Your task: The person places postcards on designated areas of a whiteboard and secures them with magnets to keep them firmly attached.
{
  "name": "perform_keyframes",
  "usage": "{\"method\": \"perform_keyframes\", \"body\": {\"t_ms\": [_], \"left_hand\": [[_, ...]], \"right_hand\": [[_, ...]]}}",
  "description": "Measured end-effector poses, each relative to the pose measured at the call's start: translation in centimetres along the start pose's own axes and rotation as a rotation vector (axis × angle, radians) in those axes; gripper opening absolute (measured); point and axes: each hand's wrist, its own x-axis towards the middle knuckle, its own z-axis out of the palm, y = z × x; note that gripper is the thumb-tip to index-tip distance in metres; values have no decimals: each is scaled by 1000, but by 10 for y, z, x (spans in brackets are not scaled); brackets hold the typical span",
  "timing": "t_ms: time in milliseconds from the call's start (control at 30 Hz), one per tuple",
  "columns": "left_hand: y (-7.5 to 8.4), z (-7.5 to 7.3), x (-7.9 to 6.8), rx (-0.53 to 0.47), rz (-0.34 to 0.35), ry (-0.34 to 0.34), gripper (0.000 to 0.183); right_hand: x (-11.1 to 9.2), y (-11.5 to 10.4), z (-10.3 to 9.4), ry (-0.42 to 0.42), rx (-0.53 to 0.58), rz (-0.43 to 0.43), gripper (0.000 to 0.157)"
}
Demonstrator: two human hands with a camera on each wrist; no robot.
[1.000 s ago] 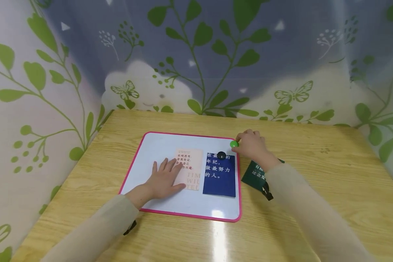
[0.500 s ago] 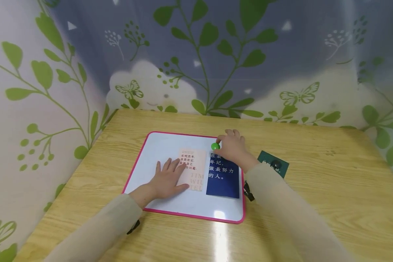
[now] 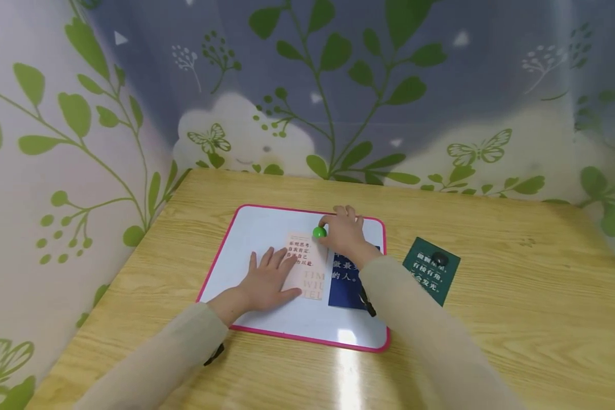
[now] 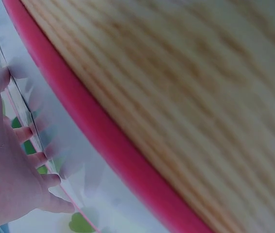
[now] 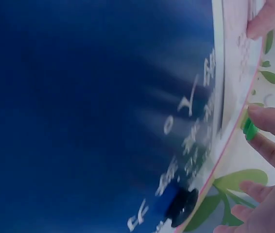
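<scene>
Smoothly rounded green disc (image 3: 319,232), glossy pink-edged whiteboard (image 3: 236,256)

Board (image 3: 236,256) lies on the desk (image 3: 517,285), left of its middle, apart from the left and back edges. Backdrop (image 3: 338,119) stands behind the back edge and along the left edge. On the board: left card (image 3: 314,267) near the middle; second card (image 3: 340,295) just beside it, to the right, with a rear disc (image 5: 183,208) at its back end. Third card (image 3: 424,272) lies on the desk beyond the board's right edge, bearing an outer disc (image 3: 439,259). Left grip (image 3: 269,285) overlaps the left card's left edge. Right grip (image 3: 345,233) holds a further disc (image 3: 319,232) at that card's back right corner; contact undetermined.
</scene>
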Motion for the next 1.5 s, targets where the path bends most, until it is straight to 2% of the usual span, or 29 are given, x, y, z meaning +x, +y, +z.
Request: {"method": "perform_keyframes", "body": {"t_ms": [533, 933, 1167, 1500], "left_hand": [[10, -2, 1, 8, 15, 2, 71], [12, -4, 1, 5, 5, -25, 70], [10, -4, 1, 1, -4, -26, 71], [3, -4, 2, -14, -20, -40, 73]], "right_hand": [[1, -11, 10, -19, -30, 19, 35], [-6, -8, 6, -55, -29, 26, 37], [-18, 13, -4, -38, -36, -14, 39], [-41, 65, -22, -11, -74, -29, 41]]}}
